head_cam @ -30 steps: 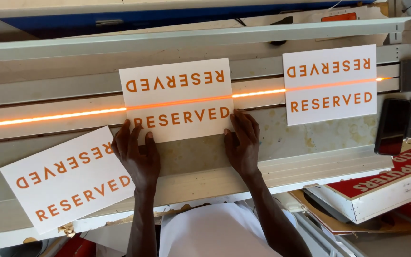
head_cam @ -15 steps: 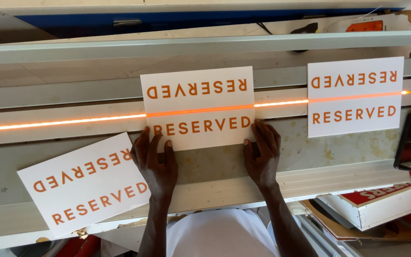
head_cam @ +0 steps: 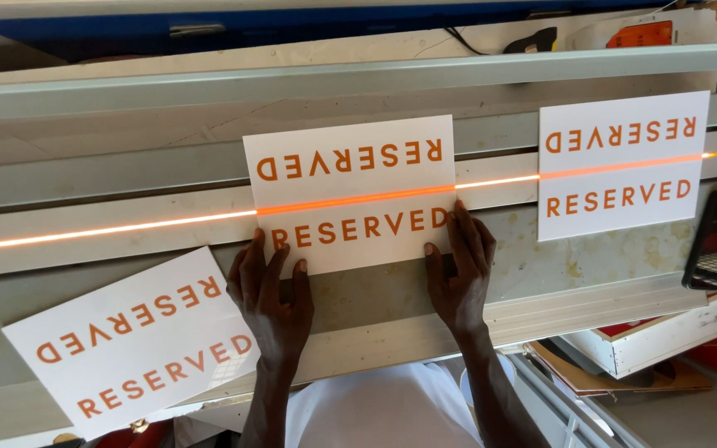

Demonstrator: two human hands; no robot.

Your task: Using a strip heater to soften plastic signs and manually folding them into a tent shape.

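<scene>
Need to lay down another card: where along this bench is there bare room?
Bare bench lies between the middle card and the right card, and along the glowing line left of the middle card. Its lower edge is crowded by the left hand, right hand and tilted card.

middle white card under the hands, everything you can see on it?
The middle card is a flat, rigid-looking white rectangle lying across the bench rails, with orange lettering printed twice, the upper line upside down. A glowing orange line crosses its middle. The left hand and right hand press fingertips on its lower edge.
</scene>
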